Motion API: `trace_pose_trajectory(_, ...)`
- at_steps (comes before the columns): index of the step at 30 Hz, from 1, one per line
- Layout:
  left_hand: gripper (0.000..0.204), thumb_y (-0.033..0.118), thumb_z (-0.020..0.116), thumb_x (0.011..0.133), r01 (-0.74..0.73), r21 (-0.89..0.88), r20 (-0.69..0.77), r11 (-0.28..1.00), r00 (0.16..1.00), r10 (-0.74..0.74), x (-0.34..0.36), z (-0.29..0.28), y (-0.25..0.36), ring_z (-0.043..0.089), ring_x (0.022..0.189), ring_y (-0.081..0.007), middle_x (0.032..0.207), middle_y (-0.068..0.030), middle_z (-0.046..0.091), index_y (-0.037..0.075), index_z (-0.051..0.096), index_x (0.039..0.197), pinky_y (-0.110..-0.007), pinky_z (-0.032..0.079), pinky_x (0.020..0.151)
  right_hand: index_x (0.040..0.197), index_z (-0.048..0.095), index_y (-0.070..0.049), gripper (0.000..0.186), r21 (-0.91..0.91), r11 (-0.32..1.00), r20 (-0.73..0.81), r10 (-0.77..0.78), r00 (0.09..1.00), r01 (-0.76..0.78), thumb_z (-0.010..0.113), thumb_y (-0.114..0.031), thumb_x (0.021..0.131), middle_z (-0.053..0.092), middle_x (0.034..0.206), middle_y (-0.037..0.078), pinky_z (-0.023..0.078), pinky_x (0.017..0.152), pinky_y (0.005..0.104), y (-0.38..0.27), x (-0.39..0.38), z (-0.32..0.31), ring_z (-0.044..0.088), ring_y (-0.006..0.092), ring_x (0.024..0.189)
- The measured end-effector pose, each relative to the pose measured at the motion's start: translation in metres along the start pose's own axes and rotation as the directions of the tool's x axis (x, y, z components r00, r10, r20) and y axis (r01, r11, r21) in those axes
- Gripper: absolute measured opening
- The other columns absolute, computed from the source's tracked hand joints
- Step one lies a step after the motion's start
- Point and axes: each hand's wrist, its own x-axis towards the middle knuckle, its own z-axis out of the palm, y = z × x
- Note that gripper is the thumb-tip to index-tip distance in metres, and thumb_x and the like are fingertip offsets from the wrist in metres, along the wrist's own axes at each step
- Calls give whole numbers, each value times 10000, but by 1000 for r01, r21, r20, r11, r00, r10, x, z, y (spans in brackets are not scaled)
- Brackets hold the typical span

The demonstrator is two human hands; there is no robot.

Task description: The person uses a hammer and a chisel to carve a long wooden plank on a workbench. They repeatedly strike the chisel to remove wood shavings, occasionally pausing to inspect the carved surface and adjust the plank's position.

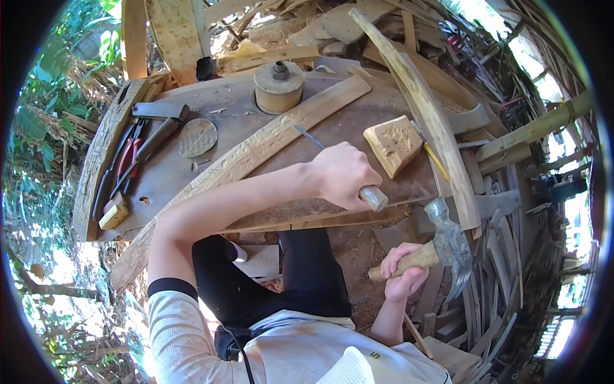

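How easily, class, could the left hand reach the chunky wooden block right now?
Probably yes: the block lies right of the left hand, nothing visible between, though that hand grips a chisel-like tool and would likely need freeing.

Red-handled pliers (125, 160), leafy greenery (31, 125)

Timber scraps (507, 256) crowd the right side of an open-air woodworking workshop, with a claw hammer (442, 248), pliers (132, 150) on a table (233, 128) and greenery (38, 128) at left.
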Motion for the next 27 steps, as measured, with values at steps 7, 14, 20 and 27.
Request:
trace_pose_trajectory(7,222,237,747,682,-10,-38,-38,999,999,8,-6,-9,-1,613,567,-344,558,-98,573,106,578,621,-437,453,499,968,447,-86,734,158,938,33,-318,947,309,418,-817,915,452,649,29,363,388,269,-4,-15,-8,405,129,437)
trace_pose_trajectory(14,194,199,729,685,-38,-83,-127,996,991,27,-4,-21,-3,580,530,-337,537,-94,538,108,575,611,-418,416,474,884,480,-64,656,-321,902,204,-230,952,287,494,-718,929,481,617,45,355,402,279,60,-20,-28,444,150,441)
trace_pose_trajectory(20,172,184,733,679,-62,-114,-152,992,987,44,-7,-21,-6,574,513,-322,538,-90,537,103,591,624,-408,400,467,820,487,-62,642,-56,903,168,-412,895,426,515,-694,935,466,589,36,322,413,270,54,-15,1,465,152,458)
trace_pose_trajectory(27,164,197,740,679,-45,-86,-136,995,990,33,-10,-17,-7,593,522,-310,541,-73,552,118,605,630,-406,421,474,957,465,-73,737,-61,928,189,-350,917,367,371,-804,952,447,620,11,312,415,259,65,-21,0,407,108,464)
